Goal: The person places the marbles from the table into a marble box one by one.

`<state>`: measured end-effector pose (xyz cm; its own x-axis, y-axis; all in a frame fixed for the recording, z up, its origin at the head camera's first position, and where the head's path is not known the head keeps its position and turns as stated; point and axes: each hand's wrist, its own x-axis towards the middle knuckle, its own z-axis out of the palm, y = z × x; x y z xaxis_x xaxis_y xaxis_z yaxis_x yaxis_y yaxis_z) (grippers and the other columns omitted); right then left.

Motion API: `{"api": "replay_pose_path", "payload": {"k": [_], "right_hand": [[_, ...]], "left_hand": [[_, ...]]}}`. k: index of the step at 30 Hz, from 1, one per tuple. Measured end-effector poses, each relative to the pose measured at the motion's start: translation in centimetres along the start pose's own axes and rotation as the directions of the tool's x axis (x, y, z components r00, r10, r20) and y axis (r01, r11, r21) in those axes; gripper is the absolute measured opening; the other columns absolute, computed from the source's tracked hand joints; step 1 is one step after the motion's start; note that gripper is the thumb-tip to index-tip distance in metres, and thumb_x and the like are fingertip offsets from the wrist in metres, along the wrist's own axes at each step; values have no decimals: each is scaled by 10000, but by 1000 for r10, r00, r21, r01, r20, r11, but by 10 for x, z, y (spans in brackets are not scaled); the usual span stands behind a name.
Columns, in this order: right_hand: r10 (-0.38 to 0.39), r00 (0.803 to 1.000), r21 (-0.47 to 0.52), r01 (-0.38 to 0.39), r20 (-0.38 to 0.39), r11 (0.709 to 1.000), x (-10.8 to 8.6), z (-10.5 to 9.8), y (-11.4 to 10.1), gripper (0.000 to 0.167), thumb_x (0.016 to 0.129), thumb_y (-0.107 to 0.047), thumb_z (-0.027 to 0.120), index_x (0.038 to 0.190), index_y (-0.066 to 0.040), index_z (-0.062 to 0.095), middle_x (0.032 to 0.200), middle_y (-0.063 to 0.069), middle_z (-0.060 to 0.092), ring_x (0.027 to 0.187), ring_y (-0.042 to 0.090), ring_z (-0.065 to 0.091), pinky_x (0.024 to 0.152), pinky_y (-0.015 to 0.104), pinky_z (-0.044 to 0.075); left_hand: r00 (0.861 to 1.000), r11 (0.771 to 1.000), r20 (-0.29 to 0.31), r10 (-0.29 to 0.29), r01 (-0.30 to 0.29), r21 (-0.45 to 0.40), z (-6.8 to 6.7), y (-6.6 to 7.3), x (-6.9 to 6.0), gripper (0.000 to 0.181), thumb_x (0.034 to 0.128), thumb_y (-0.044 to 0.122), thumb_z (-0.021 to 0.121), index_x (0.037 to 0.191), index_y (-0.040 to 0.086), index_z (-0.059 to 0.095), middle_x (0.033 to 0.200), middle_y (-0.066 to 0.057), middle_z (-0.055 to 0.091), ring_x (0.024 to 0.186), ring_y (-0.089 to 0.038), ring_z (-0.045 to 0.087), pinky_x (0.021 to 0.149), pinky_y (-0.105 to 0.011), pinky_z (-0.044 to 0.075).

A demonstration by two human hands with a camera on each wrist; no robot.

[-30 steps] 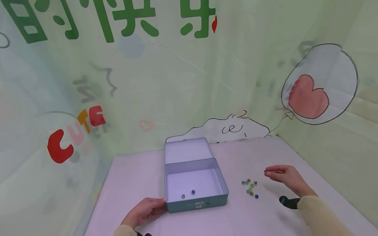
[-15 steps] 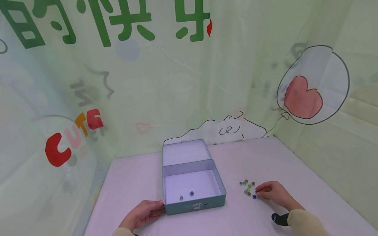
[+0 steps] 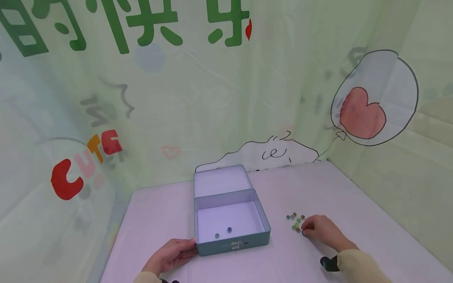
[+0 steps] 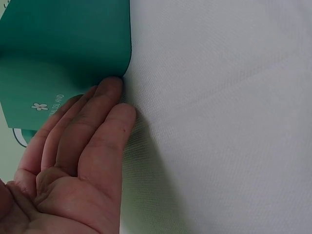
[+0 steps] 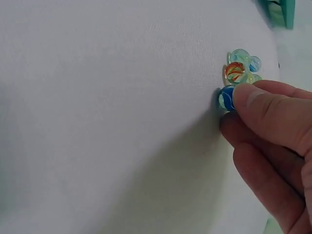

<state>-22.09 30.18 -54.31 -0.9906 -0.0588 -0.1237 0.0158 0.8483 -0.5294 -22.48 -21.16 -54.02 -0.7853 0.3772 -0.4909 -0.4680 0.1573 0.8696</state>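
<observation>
Just moved down, with the right hand (image 3: pixel 323 232), from the air nearer the right edge of the table (image 3: pixel 354 204) to the loose marbles (image 5: pixel 235 72). A second ago, well apart from the blue marble (image 5: pixel 225 99); now pinching it between thumb and fingers. At the near end of the bunch, between the right side of the box (image 3: pixel 255 239) and the table's right edge. Cannot tell if lifted a bit or still touching the table.

So, by the look of it, done with reaching and now at the picking-up part. Outside the box for now, well apart from its right side. Very close to the other loose marbles, so maybe easy to bump them.

No real change at the left hand (image 3: pixel 171 253): still at the near left corner of the box, fingers mostly straight, touching but not wrapped round. Perhaps helping to keep the box still.

Same as before inside the box: two marbles (image 3: pixel 229 230), one blue and one pale, near the front side and apart from each other. Open lid (image 3: pixel 223 181) at the back, toward the table's far edge, also as before.
</observation>
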Motion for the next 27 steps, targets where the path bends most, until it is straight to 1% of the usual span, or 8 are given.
{"api": "replay_pose_path", "payload": {"k": [5,14,18,21,23,24,26,27], "right_hand": [[16,1000,-33,-16,5,999,0,1,-2,119,841,-13,787,921,-93,751,877,-17,726,813,126,654,759,372,602],[-13,1000,-57,13,-4,998,-2,2,0,121,836,-18,795,906,-104,746,868,-21,727,796,122,643,745,372,598],[38,998,70,-34,-55,997,-6,3,11,114,848,-83,808,950,-81,758,919,27,748,855,176,677,783,404,609],[145,987,267,-121,-70,956,-11,6,29,239,882,-209,807,1055,-51,763,1024,70,768,946,175,688,841,397,613],[206,978,442,-167,-42,881,-14,7,41,365,904,-288,795,1148,-22,741,1085,59,771,971,126,695,855,343,620],[235,972,554,-189,-12,811,-15,7,46,381,916,-297,784,1180,-26,733,1091,30,772,972,94,697,863,310,622],[245,968,768,-202,60,608,-18,4,52,304,943,-281,759,1172,-80,749,1077,-24,776,965,50,710,874,257,623],[228,969,855,-196,95,480,-19,1,54,229,966,-249,733,1149,-115,762,1063,-48,779,952,36,721,882,228,617]], "left_hand": [[1000,1000,4,4,-4,-15,0,0,-1,546,1008,278,669,1342,-142,564,1323,-282,644,1275,-366,634,1095,-492,507],[1000,1000,10,15,-15,-10,-2,-3,3,559,999,295,681,1338,-135,572,1322,-280,646,1268,-366,640,1086,-484,520],[1000,1000,11,21,-21,-15,-3,-5,5,550,1001,297,679,1335,-129,577,1320,-278,648,1261,-359,647,1079,-478,527],[1000,1000,13,23,-23,-22,-3,-5,5,544,1002,291,678,1333,-129,579,1323,-280,645,1264,-357,645,1083,-478,525],[1000,1000,11,21,-21,-23,-2,-5,5,542,998,289,684,1329,-128,582,1322,-279,647,1264,-355,646,1083,-477,527],[1000,1000,10,20,-20,-25,-3,-5,5,541,996,288,688,1326,-127,585,1320,-279,649,1262,-354,648,1083,-476,528],[1000,999,11,20,-20,-28,-3,-4,4,535,996,285,688,1323,-126,588,1318,-278,651,1261,-352,649,1082,-475,528],[1000,999,11,21,-21,-27,-3,-4,4,535,995,286,688,1323,-126,589,1317,-277,652,1258,-349,651,1081,-473,530]]}}
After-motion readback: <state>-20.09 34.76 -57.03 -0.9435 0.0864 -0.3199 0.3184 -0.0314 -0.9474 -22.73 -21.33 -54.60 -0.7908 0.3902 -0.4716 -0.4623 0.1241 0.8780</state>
